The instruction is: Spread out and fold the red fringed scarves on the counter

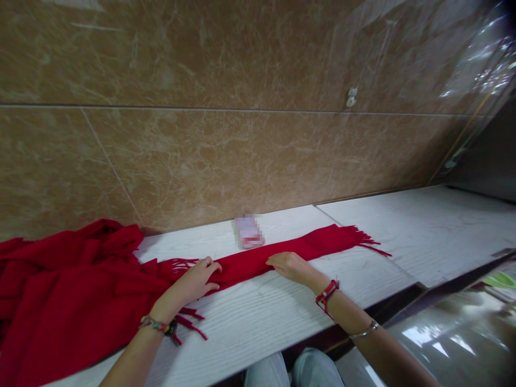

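A long red fringed scarf lies in a narrow folded strip across the white wood-grain surface, its fringe spread at the right end. Near the strip's left end, my left hand rests on the cloth with thumb and fingers apart. My right hand is at the front edge, around the middle of the strip, its fingers pressed together on the fabric. More red cloth is heaped in loose folds at the left; fringe strands stick out under my left wrist.
A phone-like object, blurred out, lies behind the scarf. The white surface runs along a brown marbled wall with a small white fixture. My knees are at the front edge, and shiny floor tiles show at lower right.
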`<move>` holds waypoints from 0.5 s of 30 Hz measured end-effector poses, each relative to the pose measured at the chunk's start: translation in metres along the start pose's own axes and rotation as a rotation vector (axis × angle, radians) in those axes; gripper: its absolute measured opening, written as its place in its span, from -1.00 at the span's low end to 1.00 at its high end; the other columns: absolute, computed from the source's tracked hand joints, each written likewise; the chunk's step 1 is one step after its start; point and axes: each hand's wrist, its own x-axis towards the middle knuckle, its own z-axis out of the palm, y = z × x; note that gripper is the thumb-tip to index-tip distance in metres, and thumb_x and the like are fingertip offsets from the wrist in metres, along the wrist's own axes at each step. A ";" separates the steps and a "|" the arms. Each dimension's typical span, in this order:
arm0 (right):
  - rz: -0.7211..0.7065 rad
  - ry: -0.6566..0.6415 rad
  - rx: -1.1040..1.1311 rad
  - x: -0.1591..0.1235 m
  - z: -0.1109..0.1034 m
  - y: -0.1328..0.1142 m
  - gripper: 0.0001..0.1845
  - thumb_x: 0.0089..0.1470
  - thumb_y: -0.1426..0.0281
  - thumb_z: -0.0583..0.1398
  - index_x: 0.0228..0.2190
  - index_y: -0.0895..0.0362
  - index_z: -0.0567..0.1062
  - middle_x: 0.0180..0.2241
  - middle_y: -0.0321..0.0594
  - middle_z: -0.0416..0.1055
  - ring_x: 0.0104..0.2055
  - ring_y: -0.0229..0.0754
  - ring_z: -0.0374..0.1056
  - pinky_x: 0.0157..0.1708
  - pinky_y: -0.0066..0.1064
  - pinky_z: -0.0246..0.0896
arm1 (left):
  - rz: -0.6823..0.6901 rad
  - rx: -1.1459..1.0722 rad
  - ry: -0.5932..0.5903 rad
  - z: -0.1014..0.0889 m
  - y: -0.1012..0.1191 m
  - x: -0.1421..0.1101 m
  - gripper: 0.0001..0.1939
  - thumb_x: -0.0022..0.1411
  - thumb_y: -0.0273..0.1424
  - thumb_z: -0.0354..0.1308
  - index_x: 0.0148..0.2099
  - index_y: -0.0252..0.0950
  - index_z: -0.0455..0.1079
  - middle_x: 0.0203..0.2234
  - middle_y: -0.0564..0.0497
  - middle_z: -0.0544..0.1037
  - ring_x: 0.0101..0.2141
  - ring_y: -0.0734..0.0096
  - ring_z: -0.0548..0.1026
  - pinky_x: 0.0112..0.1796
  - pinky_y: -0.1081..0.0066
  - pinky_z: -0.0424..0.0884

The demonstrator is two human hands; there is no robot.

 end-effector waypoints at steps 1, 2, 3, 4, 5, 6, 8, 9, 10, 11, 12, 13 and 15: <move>-0.014 0.007 -0.012 0.000 0.000 0.000 -0.76 0.05 0.55 0.05 -0.25 0.20 0.46 -0.26 -0.12 0.47 -0.22 -0.18 0.39 -0.21 -0.39 0.29 | 0.057 -0.001 -0.011 -0.002 0.002 0.000 -0.80 0.08 -0.40 0.02 -0.18 -0.23 0.28 -0.22 -0.01 0.34 -0.20 0.36 0.33 -0.16 0.40 0.23; -0.023 0.017 -0.026 0.000 0.000 0.000 -0.77 0.05 0.54 0.05 -0.27 0.20 0.47 -0.27 -0.12 0.47 -0.24 -0.18 0.39 -0.23 -0.39 0.30 | 0.099 0.007 -0.020 -0.005 0.005 -0.001 -0.84 0.10 -0.43 -0.02 -0.22 -0.23 0.29 -0.25 0.01 0.36 -0.23 0.38 0.34 -0.18 0.42 0.24; -0.024 0.034 -0.040 0.000 0.000 0.000 -0.77 0.07 0.53 0.04 -0.29 0.20 0.47 -0.28 -0.11 0.48 -0.25 -0.19 0.40 -0.24 -0.40 0.31 | 0.124 0.022 -0.024 -0.008 0.007 -0.002 -0.85 0.11 -0.46 -0.05 -0.25 -0.23 0.29 -0.29 0.01 0.38 -0.26 0.39 0.35 -0.22 0.43 0.25; -0.022 0.058 -0.055 -0.001 0.000 0.001 -0.77 0.08 0.53 0.03 -0.29 0.20 0.47 -0.29 -0.11 0.48 -0.27 -0.19 0.40 -0.25 -0.40 0.31 | 0.135 0.040 -0.018 -0.012 0.009 -0.004 -0.84 0.12 -0.48 -0.08 -0.28 -0.23 0.29 -0.31 0.02 0.39 -0.29 0.40 0.36 -0.25 0.43 0.26; -0.019 0.087 -0.068 -0.001 0.000 0.001 -0.76 0.09 0.52 0.02 -0.28 0.20 0.46 -0.29 -0.10 0.48 -0.27 -0.20 0.40 -0.26 -0.40 0.31 | 0.137 0.055 -0.002 -0.016 0.011 -0.005 -0.83 0.11 -0.50 -0.10 -0.30 -0.24 0.29 -0.33 0.02 0.39 -0.31 0.40 0.36 -0.27 0.43 0.26; -0.016 0.119 -0.078 -0.002 -0.001 0.001 -0.76 0.10 0.52 0.01 -0.27 0.20 0.46 -0.29 -0.10 0.48 -0.28 -0.20 0.40 -0.26 -0.40 0.31 | 0.135 0.064 0.019 -0.020 0.012 -0.007 -0.83 0.10 -0.51 -0.11 -0.32 -0.24 0.29 -0.34 0.02 0.39 -0.32 0.41 0.36 -0.28 0.43 0.26; -0.014 0.159 -0.080 -0.002 -0.002 0.000 -0.75 0.11 0.50 0.00 -0.27 0.19 0.45 -0.30 -0.11 0.48 -0.29 -0.21 0.40 -0.26 -0.40 0.30 | 0.132 0.064 0.051 -0.024 0.014 -0.009 -0.83 0.07 -0.52 -0.11 -0.33 -0.25 0.28 -0.36 0.03 0.39 -0.34 0.42 0.35 -0.29 0.44 0.26; -0.021 0.159 -0.072 -0.003 -0.003 -0.001 -0.76 0.11 0.50 0.01 -0.28 0.19 0.46 -0.31 -0.11 0.48 -0.29 -0.21 0.40 -0.26 -0.41 0.30 | 0.139 0.060 0.049 -0.025 0.014 -0.010 -0.83 0.06 -0.53 -0.11 -0.33 -0.25 0.28 -0.36 0.03 0.39 -0.34 0.43 0.35 -0.30 0.46 0.25; -0.034 0.146 -0.057 -0.003 -0.004 -0.001 -0.77 0.10 0.49 0.02 -0.29 0.18 0.46 -0.32 -0.13 0.49 -0.28 -0.22 0.40 -0.26 -0.41 0.30 | 0.150 0.059 0.030 -0.024 0.014 -0.010 -0.83 0.05 -0.53 -0.11 -0.34 -0.24 0.28 -0.37 0.04 0.39 -0.35 0.44 0.35 -0.31 0.47 0.25; -0.051 0.125 -0.039 -0.003 -0.004 -0.002 -0.78 0.09 0.49 0.03 -0.30 0.17 0.47 -0.32 -0.14 0.49 -0.27 -0.22 0.40 -0.26 -0.41 0.30 | 0.162 0.064 0.002 -0.021 0.014 -0.010 -0.82 0.04 -0.54 -0.11 -0.35 -0.24 0.28 -0.39 0.05 0.39 -0.36 0.45 0.35 -0.33 0.48 0.25; -0.067 0.103 -0.020 -0.004 -0.004 -0.002 -0.78 0.08 0.49 0.04 -0.31 0.17 0.47 -0.32 -0.15 0.49 -0.25 -0.22 0.39 -0.24 -0.41 0.29 | 0.172 0.073 -0.027 -0.018 0.014 -0.009 -0.82 0.03 -0.55 -0.10 -0.35 -0.24 0.27 -0.40 0.06 0.39 -0.38 0.46 0.35 -0.34 0.49 0.24; -0.081 0.087 -0.004 -0.004 -0.003 -0.002 -0.79 0.07 0.50 0.04 -0.32 0.17 0.48 -0.32 -0.16 0.49 -0.23 -0.22 0.39 -0.23 -0.41 0.29 | 0.181 0.087 -0.053 -0.015 0.014 -0.008 -0.81 0.02 -0.56 -0.10 -0.35 -0.24 0.27 -0.41 0.06 0.39 -0.38 0.46 0.34 -0.35 0.50 0.24; -0.090 0.077 0.013 -0.004 -0.002 -0.003 -0.78 0.06 0.51 0.05 -0.33 0.17 0.48 -0.31 -0.17 0.49 -0.21 -0.21 0.38 -0.21 -0.40 0.28 | 0.180 0.120 -0.077 -0.009 0.014 -0.007 -0.80 0.00 -0.57 -0.10 -0.35 -0.24 0.27 -0.41 0.06 0.39 -0.38 0.46 0.35 -0.35 0.50 0.24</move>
